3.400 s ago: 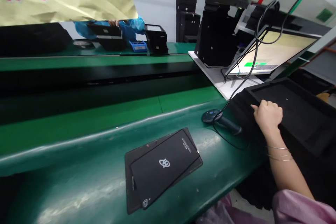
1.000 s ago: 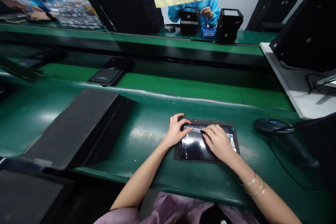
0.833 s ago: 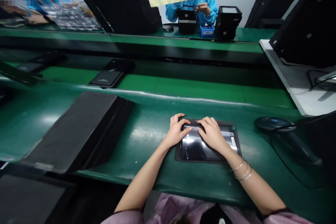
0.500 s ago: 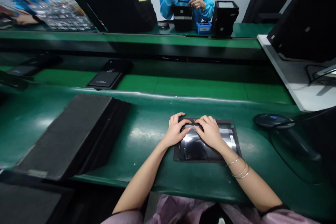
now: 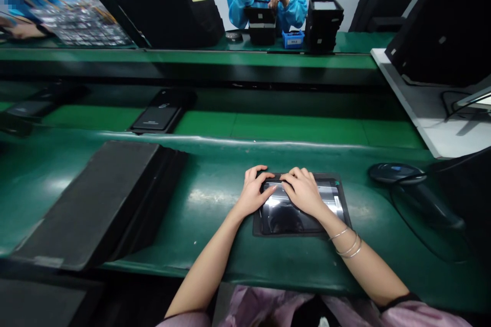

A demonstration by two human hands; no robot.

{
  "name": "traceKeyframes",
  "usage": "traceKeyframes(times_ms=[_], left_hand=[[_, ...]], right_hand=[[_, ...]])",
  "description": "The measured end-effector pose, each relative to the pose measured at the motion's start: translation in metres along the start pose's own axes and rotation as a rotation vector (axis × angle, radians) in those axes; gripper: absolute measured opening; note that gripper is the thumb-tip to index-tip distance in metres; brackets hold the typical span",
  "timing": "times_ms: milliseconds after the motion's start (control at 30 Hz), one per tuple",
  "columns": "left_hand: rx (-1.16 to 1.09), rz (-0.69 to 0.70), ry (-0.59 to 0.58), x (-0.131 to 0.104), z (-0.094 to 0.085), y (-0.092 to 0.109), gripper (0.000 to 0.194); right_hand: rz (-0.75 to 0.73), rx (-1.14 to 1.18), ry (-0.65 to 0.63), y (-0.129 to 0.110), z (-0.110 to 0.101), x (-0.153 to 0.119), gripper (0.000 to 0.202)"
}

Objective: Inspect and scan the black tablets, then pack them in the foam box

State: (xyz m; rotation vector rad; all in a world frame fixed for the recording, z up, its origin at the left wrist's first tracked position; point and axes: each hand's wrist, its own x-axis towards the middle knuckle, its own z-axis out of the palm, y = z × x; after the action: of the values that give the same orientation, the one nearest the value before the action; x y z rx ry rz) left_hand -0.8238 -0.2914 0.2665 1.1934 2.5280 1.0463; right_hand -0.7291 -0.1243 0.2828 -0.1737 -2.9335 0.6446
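A tablet (image 5: pixel 286 218) with a glossy dark screen lies face up in a thin black tray (image 5: pixel 258 229) on the green bench mat. My left hand (image 5: pixel 253 193) grips its far left corner, thumb on the screen and fingers bent over the far edge. Beside it, my right hand (image 5: pixel 304 193) holds the middle of that same edge, with its fingertips close to the left ones. A small white label and a green tab show at the screen's right end. The fingers partly hide the far edge.
A stack of black trays (image 5: pixel 92 194) stands to the left. At right rests a corded barcode scanner (image 5: pixel 399 173). Beyond the bench edge, more tablets in trays (image 5: pixel 155 112) lie on a green conveyor (image 5: pixel 215 125). A co-worker in blue (image 5: pixel 295 2) works opposite.
The view has shifted slightly. Both my hands keep nearly the same place on the tablet. The co-worker's hand opposite has moved a little.
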Motion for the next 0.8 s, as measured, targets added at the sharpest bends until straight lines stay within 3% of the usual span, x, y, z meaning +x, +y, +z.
traceKeyframes(times_ms=[400,500,633,800], left_hand=[[0.023,0.009,0.006,0.0,0.0,-0.002,0.02],[0.031,0.018,0.01,0.0,0.001,-0.002,0.019],[0.049,0.034,0.003,0.0,0.002,0.002,0.02],[0.084,0.052,-0.02,0.003,0.005,0.01,0.027]], right_hand=[[-0.035,0.056,0.085,0.005,-0.004,-0.007,0.022],[0.038,0.07,0.193,0.023,-0.02,-0.028,0.028],[0.251,0.034,0.342,0.053,-0.038,-0.072,0.036],[0.397,0.136,0.341,0.061,-0.031,-0.106,0.038]])
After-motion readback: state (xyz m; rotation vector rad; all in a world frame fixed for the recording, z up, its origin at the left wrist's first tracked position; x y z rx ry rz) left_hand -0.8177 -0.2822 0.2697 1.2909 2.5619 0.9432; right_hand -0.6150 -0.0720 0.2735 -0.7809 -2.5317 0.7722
